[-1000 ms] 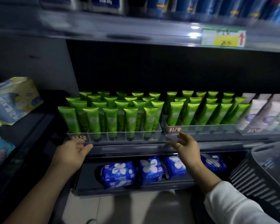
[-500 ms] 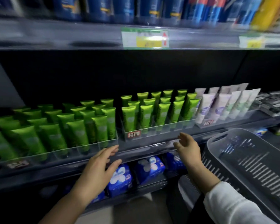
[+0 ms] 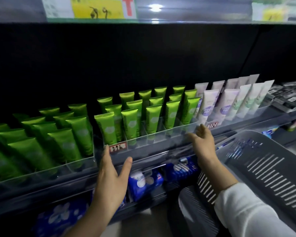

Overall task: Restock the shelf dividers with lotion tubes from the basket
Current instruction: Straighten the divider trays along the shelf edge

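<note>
Head view: two empty hands reach toward a clear shelf divider full of green tubes.

Left hand [image 3: 109, 178] has its fingers spread, tips at the divider [image 3: 161, 139] front by its red price tag [image 3: 118, 147]. Right hand [image 3: 202, 142], fingers loosely spread, touches the divider's right end. Green lotion tubes [image 3: 130, 122] stand upright in rows; the grey basket [image 3: 263, 168] sits lower right.

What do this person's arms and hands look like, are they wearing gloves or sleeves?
No gloves: both hands are bare. The left hand and its forearm are uncovered for as far as the picture shows. The right hand is bare too, but a white long sleeve covers that arm up to just short of the wrist. No rings, watch or markings are visible.
</note>
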Tool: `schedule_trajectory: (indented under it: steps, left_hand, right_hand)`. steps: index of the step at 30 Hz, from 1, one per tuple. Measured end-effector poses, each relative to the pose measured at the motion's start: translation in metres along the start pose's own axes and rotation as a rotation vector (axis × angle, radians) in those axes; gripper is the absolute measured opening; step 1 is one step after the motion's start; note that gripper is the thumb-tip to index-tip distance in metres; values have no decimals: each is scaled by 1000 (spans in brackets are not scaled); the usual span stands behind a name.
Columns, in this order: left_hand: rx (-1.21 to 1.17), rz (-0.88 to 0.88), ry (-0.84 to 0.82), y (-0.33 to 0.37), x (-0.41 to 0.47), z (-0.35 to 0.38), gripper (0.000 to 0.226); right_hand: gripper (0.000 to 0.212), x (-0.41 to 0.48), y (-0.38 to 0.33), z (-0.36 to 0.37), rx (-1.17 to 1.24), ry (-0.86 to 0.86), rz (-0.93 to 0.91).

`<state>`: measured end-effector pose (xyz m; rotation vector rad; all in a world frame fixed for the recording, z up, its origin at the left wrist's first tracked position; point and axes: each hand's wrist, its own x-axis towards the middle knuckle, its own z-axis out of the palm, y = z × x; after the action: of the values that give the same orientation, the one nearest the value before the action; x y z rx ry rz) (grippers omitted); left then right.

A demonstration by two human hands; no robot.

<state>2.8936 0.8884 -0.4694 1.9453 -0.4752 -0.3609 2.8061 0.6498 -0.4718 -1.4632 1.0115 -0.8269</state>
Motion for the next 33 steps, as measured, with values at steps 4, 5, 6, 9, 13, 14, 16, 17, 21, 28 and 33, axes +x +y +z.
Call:
schedule_trajectory:
  steps: [4, 5, 6, 9, 13, 14, 16, 17, 21, 28, 33]
  left_hand:
    - [-48, -34, 110, 0, 1, 10, 88]
    - [-53, -37, 134, 0, 2, 11, 85]
    - [-54, -39, 145, -1, 4, 11, 83]
    - [-61, -53, 135, -4, 13, 12, 82]
    - [-129, -68, 133, -10, 31, 11, 77]
    - [-147, -78, 131, -11, 35, 10, 75]
    - [-174, -110, 123, -14, 40, 10, 72]
    - [-183, -125, 119, -15, 41, 11, 72]
    - [-209, -153, 117, -17, 43, 10, 71]
    - [-186, -142, 96, -17, 35, 6, 73]
    - [-175, -138, 80, -17, 29, 3, 73]
  right_hand:
    - [65, 12, 1, 4, 31, -35, 22]
    - [65, 14, 1, 5, 40, -36, 23]
    - [66, 17, 1, 6, 45, -32, 17]
    - [64, 21, -2, 7, 37, -17, 11]
    - [61, 27, -4, 8, 39, -21, 12]
    - [63, 31, 0, 8, 45, -34, 17]
    - [69, 35, 2, 7, 61, -62, 30]
    - [70, 34, -1, 8, 62, -62, 33]
    - [66, 30, -8, 5, 99, -74, 76]
    - [79, 34, 3, 1, 36, -24, 63]
    - [67, 24, -6, -2, 9, -26, 78]
